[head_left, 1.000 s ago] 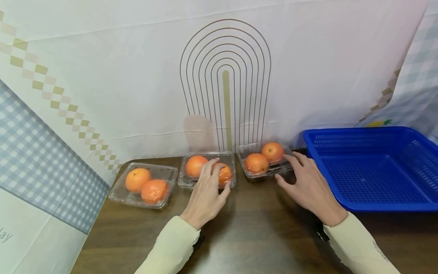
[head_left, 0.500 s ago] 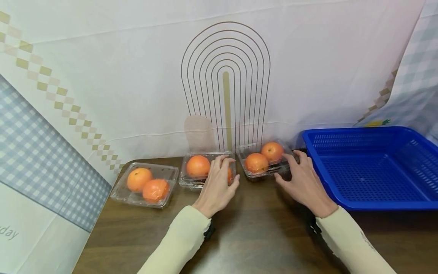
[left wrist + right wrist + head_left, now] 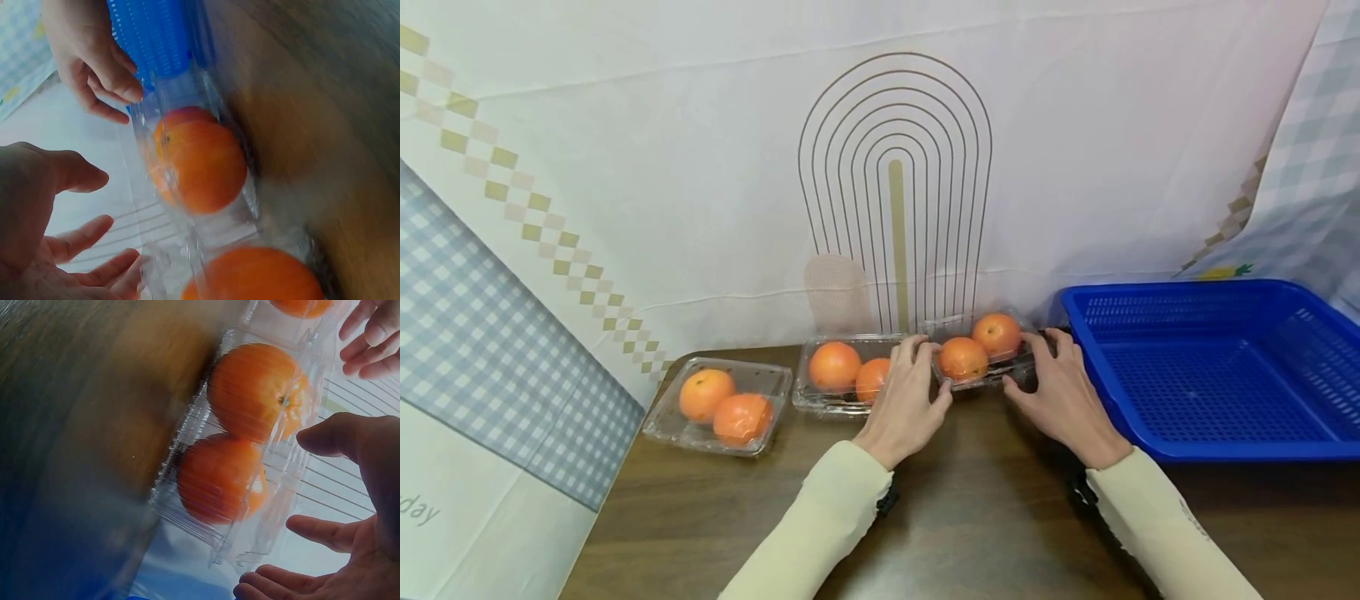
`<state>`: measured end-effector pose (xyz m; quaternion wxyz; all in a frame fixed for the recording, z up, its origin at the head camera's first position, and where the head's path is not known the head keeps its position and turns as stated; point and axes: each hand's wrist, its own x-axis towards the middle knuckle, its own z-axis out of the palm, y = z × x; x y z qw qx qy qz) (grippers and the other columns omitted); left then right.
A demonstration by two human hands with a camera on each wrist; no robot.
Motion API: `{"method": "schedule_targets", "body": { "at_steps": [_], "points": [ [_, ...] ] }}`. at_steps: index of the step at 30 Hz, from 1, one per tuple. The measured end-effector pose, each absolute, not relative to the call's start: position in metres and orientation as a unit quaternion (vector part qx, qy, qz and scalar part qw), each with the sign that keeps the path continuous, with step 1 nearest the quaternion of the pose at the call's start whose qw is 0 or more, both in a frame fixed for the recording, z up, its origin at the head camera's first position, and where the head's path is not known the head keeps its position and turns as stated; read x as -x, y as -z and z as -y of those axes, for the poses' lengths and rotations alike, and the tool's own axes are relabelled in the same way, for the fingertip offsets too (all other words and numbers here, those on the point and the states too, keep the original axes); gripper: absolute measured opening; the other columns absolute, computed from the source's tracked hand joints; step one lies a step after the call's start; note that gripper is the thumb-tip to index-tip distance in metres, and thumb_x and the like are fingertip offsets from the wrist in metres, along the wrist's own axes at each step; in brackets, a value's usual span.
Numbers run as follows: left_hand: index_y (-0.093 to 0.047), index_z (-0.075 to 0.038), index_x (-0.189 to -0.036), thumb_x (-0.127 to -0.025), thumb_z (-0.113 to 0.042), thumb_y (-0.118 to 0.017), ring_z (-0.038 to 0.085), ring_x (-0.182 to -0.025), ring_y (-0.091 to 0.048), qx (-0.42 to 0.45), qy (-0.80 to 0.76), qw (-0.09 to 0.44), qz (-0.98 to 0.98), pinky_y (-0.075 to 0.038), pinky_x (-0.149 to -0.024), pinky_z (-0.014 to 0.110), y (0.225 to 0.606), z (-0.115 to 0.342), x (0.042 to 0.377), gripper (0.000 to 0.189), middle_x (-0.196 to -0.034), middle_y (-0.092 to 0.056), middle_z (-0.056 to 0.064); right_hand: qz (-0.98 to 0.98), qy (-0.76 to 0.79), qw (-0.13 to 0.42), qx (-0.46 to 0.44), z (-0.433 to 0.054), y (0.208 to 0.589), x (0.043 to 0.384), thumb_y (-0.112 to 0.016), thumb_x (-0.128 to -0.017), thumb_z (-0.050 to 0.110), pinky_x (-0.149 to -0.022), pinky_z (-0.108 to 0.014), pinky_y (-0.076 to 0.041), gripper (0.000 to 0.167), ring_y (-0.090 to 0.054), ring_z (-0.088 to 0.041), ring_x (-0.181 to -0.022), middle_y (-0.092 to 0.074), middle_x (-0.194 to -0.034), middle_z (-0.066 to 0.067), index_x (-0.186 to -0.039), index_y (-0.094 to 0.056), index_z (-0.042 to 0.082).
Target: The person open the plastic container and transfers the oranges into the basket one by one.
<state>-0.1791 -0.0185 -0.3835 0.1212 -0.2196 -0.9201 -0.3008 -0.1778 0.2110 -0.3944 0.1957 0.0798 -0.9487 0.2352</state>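
Three clear plastic clamshell boxes, two oranges in each, stand in a row along the back of the wooden table. My left hand is over the right end of the middle box, its fingertips close to the left end of the right box. At that box's right end is my right hand, thumb and fingers spread. In the right wrist view, the thumb and fingers stand beside the lid around two oranges. The left wrist view has my left fingers loosely bent beside the lids. Farther left sits the third box.
A blue perforated plastic basket stands on the right, close by my right hand. Behind the boxes hangs a white printed cloth. The wooden table ends at a slanted edge on the left.
My left hand has moved right, from over the middle box's right orange to the gap by the right box. The right hand stays almost in place; the boxes stay put.
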Motion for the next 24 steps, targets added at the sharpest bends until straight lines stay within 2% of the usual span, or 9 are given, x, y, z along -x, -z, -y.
{"method": "schedule_targets", "body": {
  "at_steps": [4,11,16,24],
  "points": [
    [-0.052,-0.006,-0.139,-0.099,-0.016,-0.062,0.029,-0.139,-0.046,0.222,0.305,0.104,0.92,-0.055,-0.108,0.039,0.385,0.01,0.181,0.042,-0.154,-0.04,0.016,0.946,-0.241,0.199,-0.082,-0.211,0.398,0.18,-0.076,-0.087,0.021,-0.098,-0.075,-0.046,0.064,-0.041,-0.057,-0.127,-0.039,-0.143,-0.041,-0.14,-0.05,-0.004],
    [-0.046,0.0,-0.145,-0.097,-0.014,-0.066,0.036,-0.146,-0.041,0.2,0.302,0.082,0.928,-0.049,-0.117,0.045,0.389,-0.002,0.185,0.053,-0.162,-0.029,0.024,0.949,-0.242,0.186,-0.075,-0.213,0.399,0.181,-0.075,-0.088,0.021,-0.101,-0.077,-0.043,0.066,-0.042,-0.06,-0.128,-0.035,-0.146,-0.042,-0.143,-0.047,-0.003],
    [-0.04,0.004,-0.149,-0.096,-0.019,-0.07,0.042,-0.152,-0.029,0.19,0.294,0.065,0.934,-0.044,-0.121,0.046,0.391,-0.01,0.184,0.065,-0.164,-0.021,0.029,0.952,-0.239,0.179,-0.072,-0.215,0.401,0.183,-0.075,-0.089,0.02,-0.106,-0.077,-0.041,0.067,-0.044,-0.061,-0.128,-0.035,-0.148,-0.044,-0.144,-0.046,-0.005],
    [-0.024,0.004,-0.159,-0.101,-0.025,-0.065,0.046,-0.156,-0.008,0.157,0.302,0.037,0.939,-0.036,-0.125,0.05,0.392,-0.023,0.187,0.076,-0.167,-0.001,0.032,0.957,-0.249,0.14,-0.057,-0.216,0.401,0.185,-0.07,-0.094,0.022,-0.096,-0.075,-0.05,0.069,-0.056,-0.062,-0.114,-0.029,-0.153,-0.041,-0.15,-0.039,-0.003]
  ]
}}
